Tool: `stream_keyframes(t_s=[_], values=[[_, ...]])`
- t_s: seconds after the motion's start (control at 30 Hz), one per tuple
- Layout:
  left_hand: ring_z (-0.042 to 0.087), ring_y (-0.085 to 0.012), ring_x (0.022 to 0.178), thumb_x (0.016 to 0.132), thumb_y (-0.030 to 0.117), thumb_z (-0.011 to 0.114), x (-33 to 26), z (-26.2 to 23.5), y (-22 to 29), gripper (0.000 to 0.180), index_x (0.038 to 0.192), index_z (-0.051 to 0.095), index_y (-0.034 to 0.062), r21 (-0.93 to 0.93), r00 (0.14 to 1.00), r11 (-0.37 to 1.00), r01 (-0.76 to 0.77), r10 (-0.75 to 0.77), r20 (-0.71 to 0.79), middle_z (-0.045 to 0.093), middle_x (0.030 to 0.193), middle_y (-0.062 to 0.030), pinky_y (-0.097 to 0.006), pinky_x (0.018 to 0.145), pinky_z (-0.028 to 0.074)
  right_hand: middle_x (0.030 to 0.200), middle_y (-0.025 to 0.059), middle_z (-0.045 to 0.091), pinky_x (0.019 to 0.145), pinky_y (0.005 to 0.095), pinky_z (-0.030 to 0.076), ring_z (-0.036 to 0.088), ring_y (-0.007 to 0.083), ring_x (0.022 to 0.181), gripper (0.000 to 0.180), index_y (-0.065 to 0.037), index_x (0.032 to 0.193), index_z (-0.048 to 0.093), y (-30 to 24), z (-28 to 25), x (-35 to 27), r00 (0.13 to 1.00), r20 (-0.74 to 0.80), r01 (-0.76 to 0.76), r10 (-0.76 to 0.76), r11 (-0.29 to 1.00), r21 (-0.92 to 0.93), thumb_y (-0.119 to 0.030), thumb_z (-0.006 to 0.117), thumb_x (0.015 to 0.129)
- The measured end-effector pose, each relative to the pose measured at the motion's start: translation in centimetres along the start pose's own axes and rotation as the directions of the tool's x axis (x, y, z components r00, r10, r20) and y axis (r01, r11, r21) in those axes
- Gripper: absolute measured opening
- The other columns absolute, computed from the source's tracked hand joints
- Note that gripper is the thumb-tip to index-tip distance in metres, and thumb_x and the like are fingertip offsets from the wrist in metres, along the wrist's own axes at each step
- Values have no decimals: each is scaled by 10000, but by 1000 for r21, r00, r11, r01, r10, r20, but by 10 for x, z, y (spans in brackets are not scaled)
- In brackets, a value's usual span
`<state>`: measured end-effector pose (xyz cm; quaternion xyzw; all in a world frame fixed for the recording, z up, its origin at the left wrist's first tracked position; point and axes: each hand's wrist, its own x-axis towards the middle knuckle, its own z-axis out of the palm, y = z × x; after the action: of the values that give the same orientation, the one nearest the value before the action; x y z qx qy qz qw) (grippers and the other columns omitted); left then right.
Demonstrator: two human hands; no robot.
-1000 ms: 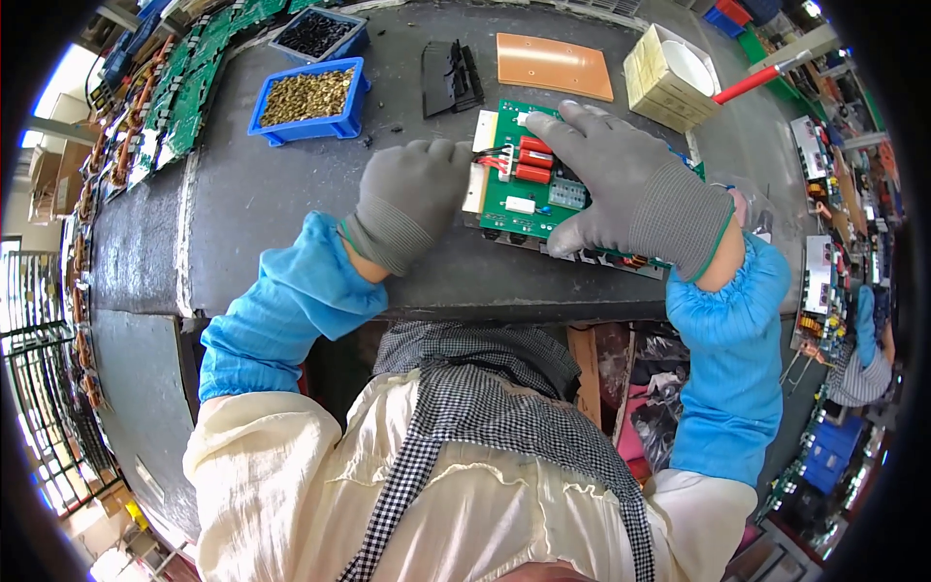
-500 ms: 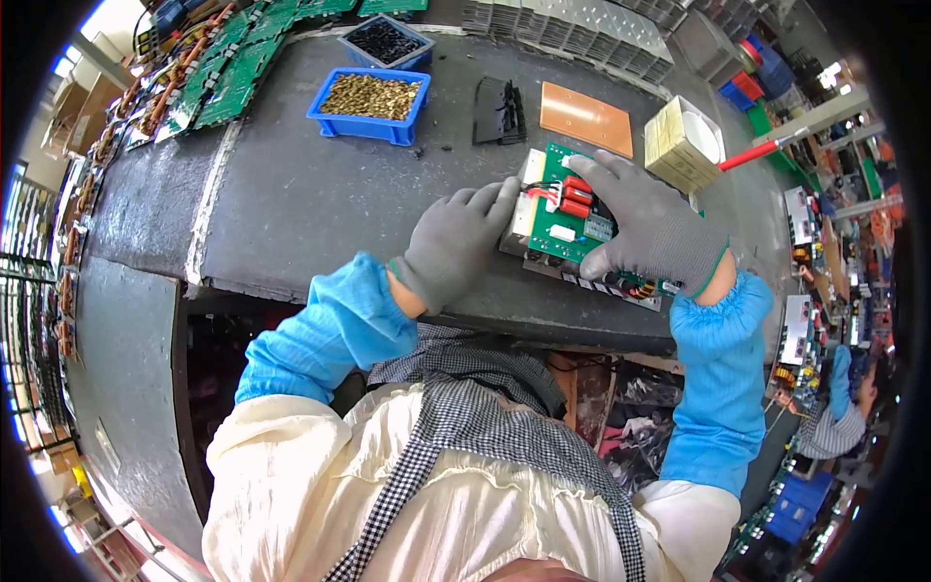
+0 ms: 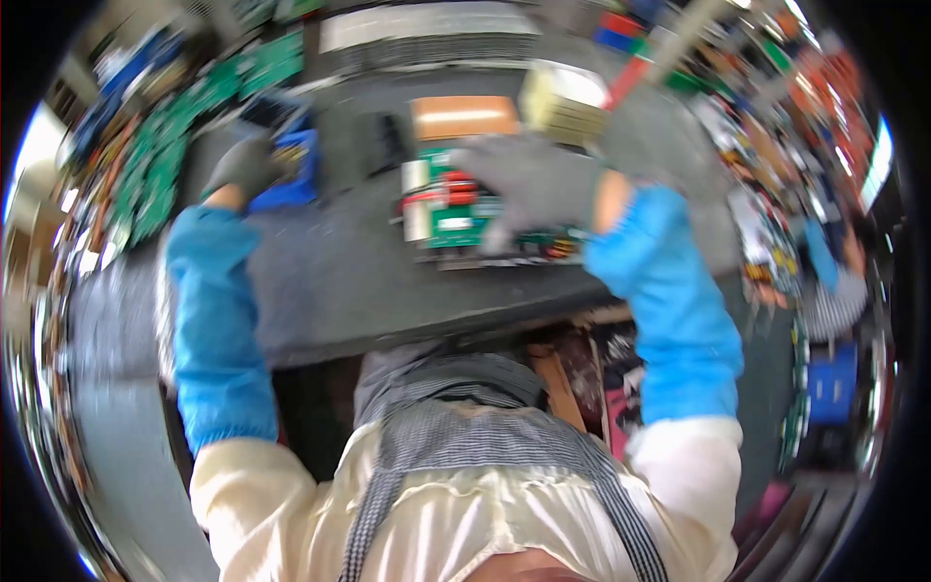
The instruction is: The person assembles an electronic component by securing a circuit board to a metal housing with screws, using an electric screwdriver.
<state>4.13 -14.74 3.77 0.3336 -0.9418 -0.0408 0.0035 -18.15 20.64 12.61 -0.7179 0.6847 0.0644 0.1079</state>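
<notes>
left hand moved to blue bin, grip unclear, right hand spread over circuit board

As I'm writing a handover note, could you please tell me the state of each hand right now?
Left hand: cannot be told; blurred, at the blue bin.
Right hand: open, spread over the green circuit board.
</notes>
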Motion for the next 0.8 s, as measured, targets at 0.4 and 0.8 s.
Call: stream_keyframes(t_s=[0.4, 0.8], values=[[529, -85, 660, 928, 170, 697, 26, 45, -50, 128, 998, 697, 62, -722, 983, 691, 43, 101, 156, 618, 778, 28, -269, 599, 428, 1171, 131, 704, 885, 372, 559, 698, 248, 1008, 337, -32, 1192, 697, 112, 21, -229, 570, -582, -282, 580, 803, 524, -159, 766, 887], [488, -57, 652, 1022, 327, 616, 3, 40, -70, 365, 1122, 689, -16, -722, 988, 674, -154, 113, -106, 606, 814, 17, -231, 587, 403, 1445, 147, 539, 1144, 472, 402, 460, 385, 1400, 451, -160, 1330, 628, 210, 169, -267, 881, -329, -441, 340, 844, -305, -86, 581, 888]])
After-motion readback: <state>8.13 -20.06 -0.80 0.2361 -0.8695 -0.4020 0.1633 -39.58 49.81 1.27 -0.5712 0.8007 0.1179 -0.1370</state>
